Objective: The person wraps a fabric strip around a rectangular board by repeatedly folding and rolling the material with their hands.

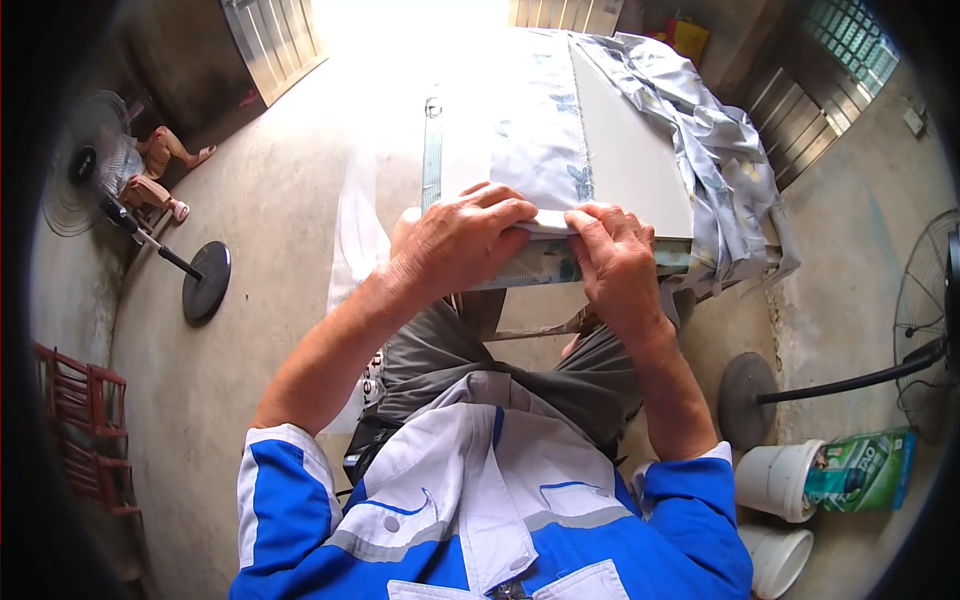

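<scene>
A pale fabric strip (540, 140) with faint blue-grey patterns and a frayed right edge lies lengthwise on the table. Its near end is a narrow white fold (548, 222) at the table's front edge. My left hand (465, 235) is closed on the left end of this fold, fingers bent. On the right end, my right hand (612, 245) pinches the fold between thumb and fingers. The fold's underside and the left fingertips are partly hidden.
A heap of printed cloth (705, 150) hangs over the table's right side, beside a white board (640, 150). White sheer cloth (360, 220) hangs at left. Standing fans (205, 280) flank me. Buckets (780, 480) sit at lower right; a seated person's legs (160, 165) show far left.
</scene>
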`<state>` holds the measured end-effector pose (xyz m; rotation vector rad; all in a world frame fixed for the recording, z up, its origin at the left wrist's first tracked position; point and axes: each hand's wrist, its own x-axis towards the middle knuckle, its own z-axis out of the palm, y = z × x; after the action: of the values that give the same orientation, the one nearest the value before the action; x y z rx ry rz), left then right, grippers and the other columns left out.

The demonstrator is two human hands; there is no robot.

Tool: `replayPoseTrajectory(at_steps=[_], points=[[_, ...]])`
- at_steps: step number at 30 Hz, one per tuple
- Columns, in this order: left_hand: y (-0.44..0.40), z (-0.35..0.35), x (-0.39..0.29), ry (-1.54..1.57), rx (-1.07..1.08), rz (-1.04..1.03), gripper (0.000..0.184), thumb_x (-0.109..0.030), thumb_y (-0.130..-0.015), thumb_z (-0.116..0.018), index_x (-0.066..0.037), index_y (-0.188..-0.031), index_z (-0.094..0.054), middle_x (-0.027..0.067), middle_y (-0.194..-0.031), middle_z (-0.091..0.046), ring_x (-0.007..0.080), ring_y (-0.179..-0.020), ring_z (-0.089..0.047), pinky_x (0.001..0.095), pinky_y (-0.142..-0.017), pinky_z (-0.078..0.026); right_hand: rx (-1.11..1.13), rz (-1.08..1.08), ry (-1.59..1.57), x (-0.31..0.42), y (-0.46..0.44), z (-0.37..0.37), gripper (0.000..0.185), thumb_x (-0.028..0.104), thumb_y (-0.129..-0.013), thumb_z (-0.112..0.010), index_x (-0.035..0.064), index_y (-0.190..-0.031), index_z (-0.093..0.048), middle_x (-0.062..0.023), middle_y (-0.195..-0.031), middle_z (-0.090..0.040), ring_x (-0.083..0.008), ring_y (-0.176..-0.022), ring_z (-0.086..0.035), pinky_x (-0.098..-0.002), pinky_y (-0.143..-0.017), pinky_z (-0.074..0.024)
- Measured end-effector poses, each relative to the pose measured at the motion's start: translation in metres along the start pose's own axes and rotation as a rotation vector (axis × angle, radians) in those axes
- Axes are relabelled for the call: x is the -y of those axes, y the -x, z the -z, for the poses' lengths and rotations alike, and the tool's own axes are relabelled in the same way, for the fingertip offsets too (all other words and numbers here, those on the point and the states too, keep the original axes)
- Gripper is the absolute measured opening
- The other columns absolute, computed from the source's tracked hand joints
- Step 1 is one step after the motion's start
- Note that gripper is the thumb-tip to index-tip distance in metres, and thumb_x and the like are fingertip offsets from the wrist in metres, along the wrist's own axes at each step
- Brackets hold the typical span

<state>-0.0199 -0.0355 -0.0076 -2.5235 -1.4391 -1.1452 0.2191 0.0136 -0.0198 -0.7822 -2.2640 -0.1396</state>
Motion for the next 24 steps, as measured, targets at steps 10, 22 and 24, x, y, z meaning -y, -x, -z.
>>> replayPoseTrajectory(at_steps=[10,22,24], points=[[-0.017,0.011,0.013,0.060,0.087,0.060,0.021,-0.013,-0.099,-0.070,-0.005,-0.119,-0.073,0.0133,-0.111,-0.077,0.0341,-0.103,-0.075,0.0429,-0.090,-0.061,-0.029,-0.105,-0.077,-0.015,-0.008,-0.003,0.028,0.015,-0.097,-0.073,0.0056,-0.123,-0.071,-0.0118,-0.108,-0.074,-0.0322,-0.105,-0.067,-0.0458,-0.089,-0.0484],[-0.029,0.008,0.022,0.086,0.138,0.219,0.030,-0.023,-0.101,-0.068,-0.007,-0.126,-0.071,0.0173,-0.113,-0.076,0.0324,-0.102,-0.076,0.0426,-0.089,-0.060,-0.015,-0.240,-0.203,-0.020,-0.020,-0.008,0.033,0.019,-0.098,-0.074,0.0005,-0.126,-0.069,-0.0177,-0.104,-0.074,-0.0371,-0.101,-0.069,-0.0493,-0.094,-0.0508],[-0.031,0.007,0.024,0.070,0.147,0.233,0.030,-0.024,-0.101,-0.069,-0.006,-0.124,-0.071,0.0177,-0.112,-0.075,0.0326,-0.102,-0.076,0.0422,-0.089,-0.060,-0.017,-0.267,-0.206,-0.021,-0.020,-0.010,0.036,0.020,-0.098,-0.076,-0.0011,-0.127,-0.068,-0.0189,-0.103,-0.074,-0.0378,-0.100,-0.069,-0.0496,-0.093,-0.0514]])
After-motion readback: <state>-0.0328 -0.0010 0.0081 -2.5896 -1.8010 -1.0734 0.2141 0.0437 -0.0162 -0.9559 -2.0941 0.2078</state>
